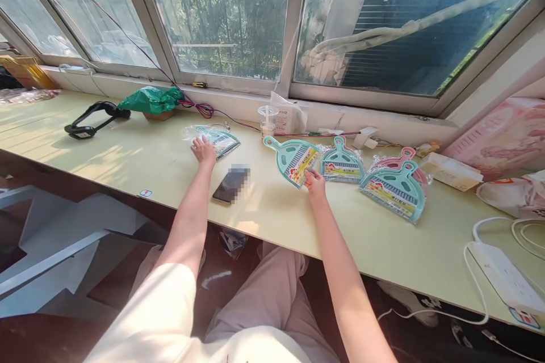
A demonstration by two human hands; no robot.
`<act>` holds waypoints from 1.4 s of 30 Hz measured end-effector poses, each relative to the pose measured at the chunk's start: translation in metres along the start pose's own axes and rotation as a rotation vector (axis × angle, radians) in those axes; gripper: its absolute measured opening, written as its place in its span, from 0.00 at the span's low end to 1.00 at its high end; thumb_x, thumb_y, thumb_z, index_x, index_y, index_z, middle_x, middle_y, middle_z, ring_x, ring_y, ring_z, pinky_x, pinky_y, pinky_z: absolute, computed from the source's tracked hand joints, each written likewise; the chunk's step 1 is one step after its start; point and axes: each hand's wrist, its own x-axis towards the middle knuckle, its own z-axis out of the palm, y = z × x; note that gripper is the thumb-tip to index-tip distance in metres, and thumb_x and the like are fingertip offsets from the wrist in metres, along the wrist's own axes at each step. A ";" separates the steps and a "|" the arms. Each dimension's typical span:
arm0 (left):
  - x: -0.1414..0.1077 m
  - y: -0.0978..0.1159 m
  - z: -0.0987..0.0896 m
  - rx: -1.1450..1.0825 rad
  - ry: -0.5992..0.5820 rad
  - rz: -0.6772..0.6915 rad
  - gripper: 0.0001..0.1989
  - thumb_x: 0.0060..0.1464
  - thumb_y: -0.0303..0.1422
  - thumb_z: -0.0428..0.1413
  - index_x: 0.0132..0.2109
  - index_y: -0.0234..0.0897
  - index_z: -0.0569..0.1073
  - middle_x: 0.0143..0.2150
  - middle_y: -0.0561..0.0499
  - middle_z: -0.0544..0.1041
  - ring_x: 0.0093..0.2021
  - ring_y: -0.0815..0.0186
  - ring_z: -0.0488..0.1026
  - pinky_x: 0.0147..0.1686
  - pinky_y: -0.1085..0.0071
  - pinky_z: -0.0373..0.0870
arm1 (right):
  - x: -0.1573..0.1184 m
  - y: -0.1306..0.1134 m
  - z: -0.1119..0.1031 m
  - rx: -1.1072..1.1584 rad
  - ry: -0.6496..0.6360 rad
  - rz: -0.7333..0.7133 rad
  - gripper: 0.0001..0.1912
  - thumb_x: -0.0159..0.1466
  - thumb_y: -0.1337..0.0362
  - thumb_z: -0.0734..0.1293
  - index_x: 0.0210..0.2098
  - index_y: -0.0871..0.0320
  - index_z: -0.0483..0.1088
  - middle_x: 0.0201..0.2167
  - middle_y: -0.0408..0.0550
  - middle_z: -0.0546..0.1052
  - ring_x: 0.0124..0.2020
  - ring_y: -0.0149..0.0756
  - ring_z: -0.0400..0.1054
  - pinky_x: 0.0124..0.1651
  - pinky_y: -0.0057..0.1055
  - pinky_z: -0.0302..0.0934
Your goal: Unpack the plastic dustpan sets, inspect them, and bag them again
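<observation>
My right hand [315, 185] pinches the lower edge of a mint-green dustpan-and-brush set [293, 160] with a yellow printed label. That set is tilted, its handle pointing up and left. On the left, my left hand [204, 151] lies with its fingers apart on another wrapped mint dustpan set [223, 143]; clear plastic shows around it. A phone [225, 186], partly blurred out, lies between my arms. To the right of my right hand are a wrapped mint set [341, 161], then another mint set [394, 190] overlapping a pink one [407, 154].
Along the window side stand a lidded drink cup [268, 122], a green plastic bag [151, 99] and red-black cables [204, 109]. A black headset-like band [96, 118] lies at left. A white power strip [506, 278] and cords are at right. The table's front edge runs beneath my forearms.
</observation>
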 end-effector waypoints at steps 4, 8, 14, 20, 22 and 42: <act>0.022 -0.034 -0.006 0.037 -0.047 -0.059 0.22 0.62 0.38 0.48 0.56 0.27 0.68 0.57 0.28 0.68 0.61 0.45 0.59 0.54 0.51 0.61 | 0.003 0.004 0.003 -0.009 -0.037 0.010 0.25 0.38 0.57 0.78 0.33 0.57 0.70 0.30 0.48 0.80 0.32 0.43 0.76 0.34 0.38 0.72; 0.029 -0.054 -0.004 0.006 -0.149 -0.024 0.19 0.64 0.29 0.43 0.56 0.29 0.70 0.56 0.34 0.72 0.56 0.53 0.67 0.55 0.59 0.62 | 0.004 0.008 0.003 -0.011 -0.072 0.028 0.25 0.38 0.57 0.79 0.33 0.57 0.70 0.29 0.47 0.80 0.31 0.43 0.76 0.32 0.38 0.72; 0.025 -0.063 -0.008 0.056 -0.113 -0.022 0.21 0.54 0.18 0.45 0.53 0.23 0.73 0.53 0.33 0.73 0.54 0.52 0.69 0.56 0.59 0.63 | 0.002 0.009 0.004 -0.005 -0.103 0.052 0.25 0.39 0.57 0.79 0.33 0.58 0.71 0.29 0.47 0.80 0.29 0.41 0.76 0.31 0.36 0.72; 0.003 0.005 0.000 -0.017 -0.077 0.510 0.23 0.54 0.17 0.42 0.49 0.29 0.76 0.50 0.38 0.73 0.57 0.54 0.64 0.57 0.60 0.63 | -0.003 0.010 0.012 -0.011 -0.144 0.045 0.23 0.41 0.57 0.78 0.33 0.58 0.71 0.32 0.48 0.81 0.31 0.39 0.76 0.33 0.35 0.71; -0.012 0.038 0.008 -0.068 -0.106 0.674 0.23 0.55 0.18 0.41 0.50 0.32 0.76 0.51 0.39 0.71 0.55 0.55 0.65 0.57 0.60 0.63 | -0.006 0.010 0.014 -0.021 -0.166 0.033 0.22 0.42 0.56 0.77 0.33 0.57 0.71 0.33 0.48 0.81 0.31 0.39 0.76 0.33 0.34 0.71; -0.030 0.090 0.027 -0.036 -0.230 0.796 0.29 0.48 0.14 0.41 0.55 0.30 0.71 0.56 0.34 0.66 0.59 0.49 0.62 0.55 0.54 0.64 | -0.021 -0.007 0.021 -0.068 -0.127 -0.088 0.23 0.46 0.53 0.74 0.38 0.58 0.72 0.39 0.52 0.80 0.38 0.42 0.76 0.36 0.35 0.71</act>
